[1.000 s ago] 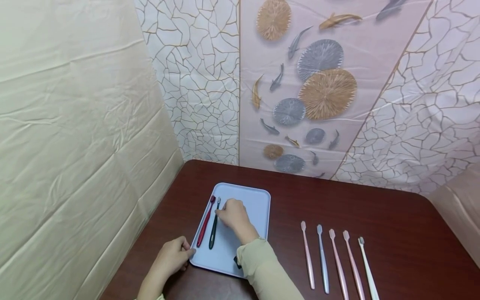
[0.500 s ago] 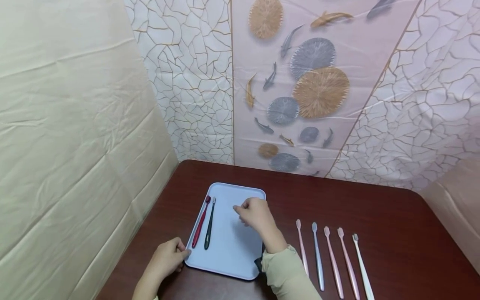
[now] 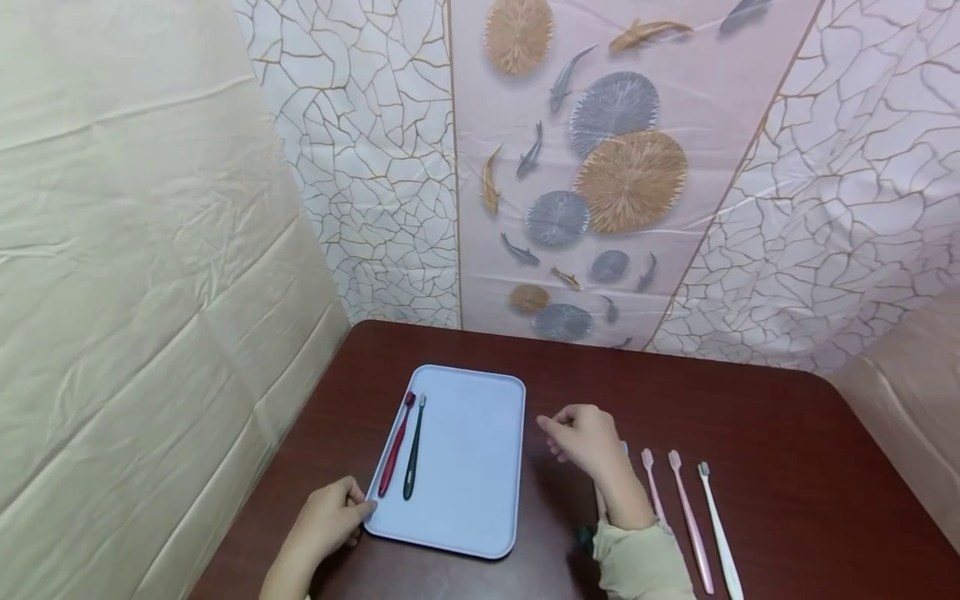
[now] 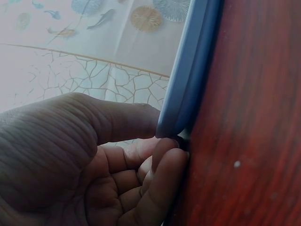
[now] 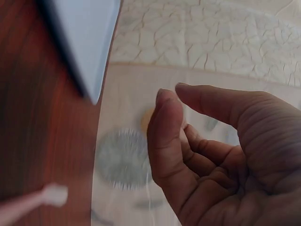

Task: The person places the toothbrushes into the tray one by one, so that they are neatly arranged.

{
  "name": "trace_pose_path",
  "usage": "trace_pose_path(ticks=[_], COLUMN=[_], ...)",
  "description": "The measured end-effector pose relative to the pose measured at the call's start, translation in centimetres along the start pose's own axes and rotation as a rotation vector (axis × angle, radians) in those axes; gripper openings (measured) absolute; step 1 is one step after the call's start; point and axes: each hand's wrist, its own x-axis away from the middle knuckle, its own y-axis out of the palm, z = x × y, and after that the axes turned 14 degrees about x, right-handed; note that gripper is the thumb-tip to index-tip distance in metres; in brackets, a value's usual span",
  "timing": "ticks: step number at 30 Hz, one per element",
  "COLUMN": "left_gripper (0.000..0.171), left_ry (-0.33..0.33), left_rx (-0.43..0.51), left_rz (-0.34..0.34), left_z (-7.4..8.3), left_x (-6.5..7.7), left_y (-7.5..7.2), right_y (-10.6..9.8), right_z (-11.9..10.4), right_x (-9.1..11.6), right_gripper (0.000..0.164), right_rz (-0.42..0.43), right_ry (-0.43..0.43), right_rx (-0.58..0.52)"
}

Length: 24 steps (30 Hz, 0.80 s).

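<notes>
At the near left corner of the light blue tray (image 3: 468,458), my left hand (image 3: 327,510) pinches the rim. The left wrist view shows the thumb on top of the tray's edge (image 4: 181,70) and curled fingers below it. A red toothbrush (image 3: 395,454) and a dark green toothbrush (image 3: 414,454) lie side by side along the tray's left part. Over the table just right of the tray, my right hand (image 3: 588,437) holds nothing. Its fingers are loosely bent, with a small gap between thumb and index fingertip in the right wrist view.
Right of the tray, a row of toothbrushes lies on the dark red-brown table (image 3: 570,367): a white one (image 3: 721,533), a pink one (image 3: 693,525), another pink one (image 3: 651,479) and others partly hidden behind the right forearm. Patterned cloth walls (image 3: 397,167) stand behind the table.
My right hand has moved away from the dark green toothbrush, rightward across the tray and past its right edge. My left hand stays at the tray corner. The head view has shifted slightly.
</notes>
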Motion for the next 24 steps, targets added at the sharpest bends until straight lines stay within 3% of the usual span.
trace_pose_path(ticks=[7,12,24], left_gripper=[0.019,0.019,0.02], left_ry=[0.003,-0.001,-0.019], left_rx=[0.002,0.0,-0.009], left_rz=[0.001,0.005,-0.001], left_z=[0.3,0.3,0.3], left_x=[0.1,0.2,0.2], left_y=[0.0,0.0,0.2], right_y=[-2.4,-3.5,-1.6], right_z=[4.4,6.8,7.4], right_x=[1.4,2.6,3.9], right_gripper=[0.026,0.023,0.025], right_rz=[-0.03,-0.038,-0.091], right_ry=[0.055,0.058,0.072], right_rx=[0.092,0.217,0.238])
